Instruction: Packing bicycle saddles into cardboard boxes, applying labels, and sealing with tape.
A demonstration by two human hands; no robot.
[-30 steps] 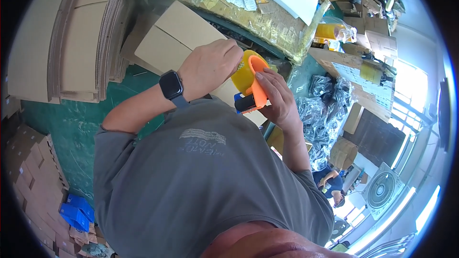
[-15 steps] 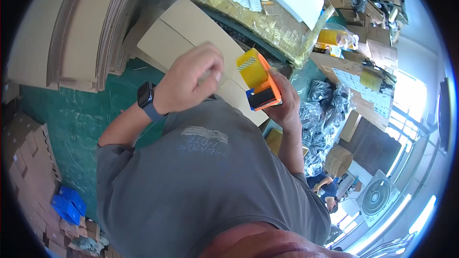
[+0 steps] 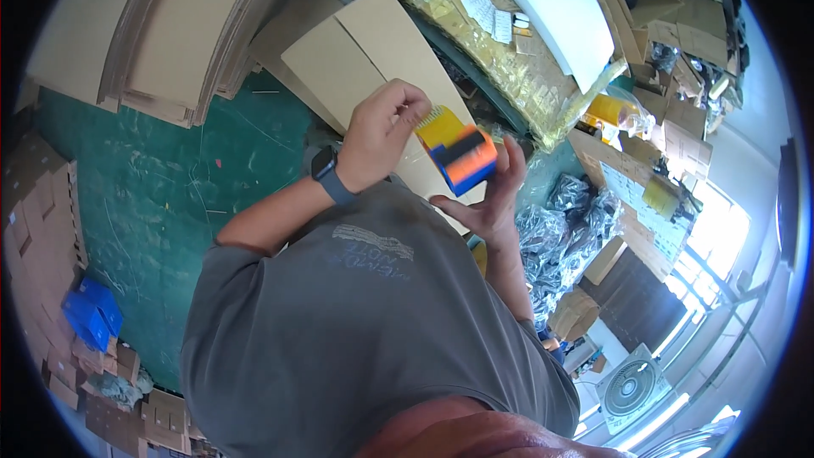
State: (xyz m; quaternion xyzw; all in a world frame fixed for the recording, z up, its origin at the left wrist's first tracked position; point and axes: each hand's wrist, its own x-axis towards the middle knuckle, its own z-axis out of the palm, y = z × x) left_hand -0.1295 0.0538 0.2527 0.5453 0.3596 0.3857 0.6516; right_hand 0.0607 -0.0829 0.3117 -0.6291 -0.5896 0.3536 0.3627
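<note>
A tape dispenser (image 3: 465, 163) in orange and blue, with a dark strip across it, is held in front of my chest. A wide yellow tape roll (image 3: 441, 129) sits at its far left end. My left hand (image 3: 373, 140), with a dark watch on its wrist, is bent over the roll, its thumb and fingertips closed at the tape's edge. From the right, my right hand (image 3: 493, 203) cradles the dispenser, with the fingers along its right side and the thumb stretched out below it. The palm's contact with the dispenser is partly hidden.
Flat cardboard (image 3: 373, 51) lies beyond my hands, and tall cardboard stacks (image 3: 182, 25) stand at left. A film-wrapped bench (image 3: 500, 51) carries papers and small items. Clear plastic bags (image 3: 560, 229) are at right. Blue bins (image 3: 91, 314) sit at lower left on the green floor (image 3: 170, 203).
My left hand has come right to the tape roll and closed at its edge. The dispenser has turned, showing more blue, and my right hand's grip has loosened with the thumb spread out.
</note>
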